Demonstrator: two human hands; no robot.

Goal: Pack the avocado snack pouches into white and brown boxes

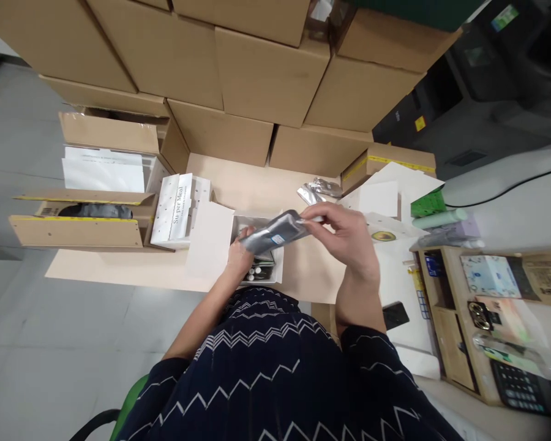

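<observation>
The silver pouch [273,237] is slanting above the open white box [279,266]. The right hand [342,234] is pinching its upper end between thumb and fingers. The left hand [239,256] is resting at the box; whether its fingers are gripping cannot be told. Keeping the pouch clear of the white-capped items [258,270] inside should help control.

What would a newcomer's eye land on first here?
Probably the shiny silver pouch at the centre, held by one end in the right grip, partly over an open white box. Next, the big cardboard boxes stacked behind, and the bulky dark machine at upper right.
</observation>
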